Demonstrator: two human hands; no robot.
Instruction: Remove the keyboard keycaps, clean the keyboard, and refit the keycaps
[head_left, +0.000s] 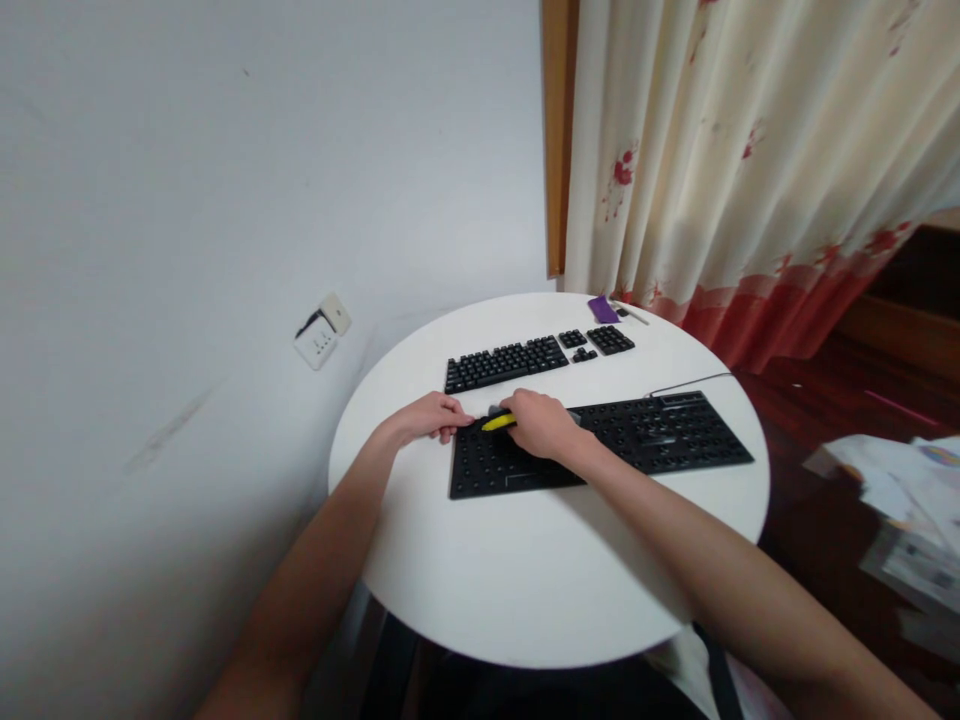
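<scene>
A black keyboard with its keycaps off (pixel 675 432) lies across the white table, its switches exposed. My right hand (pixel 541 424) is closed around a yellow and grey pen-like tool (pixel 498 422). The yellow tip points left, low over the upper left part of the keyboard; whether it touches is too small to tell. At the keyboard's top left corner, my left hand (pixel 435 415) has its thumb and fingers closed on the edge. Behind the keyboard, the loose black keycaps (pixel 510 362) stand grouped in keyboard layout, with a separate number-pad block (pixel 610 340) to the right.
The round white table (pixel 525 570) stands close to a pale wall with a socket (pixel 316 342). A purple cloth (pixel 603 309) lies at the far edge. The keyboard's cable (pixel 690 383) runs off to the right. A curtain (pixel 720 180) hangs behind, and papers (pixel 900 490) lie at right.
</scene>
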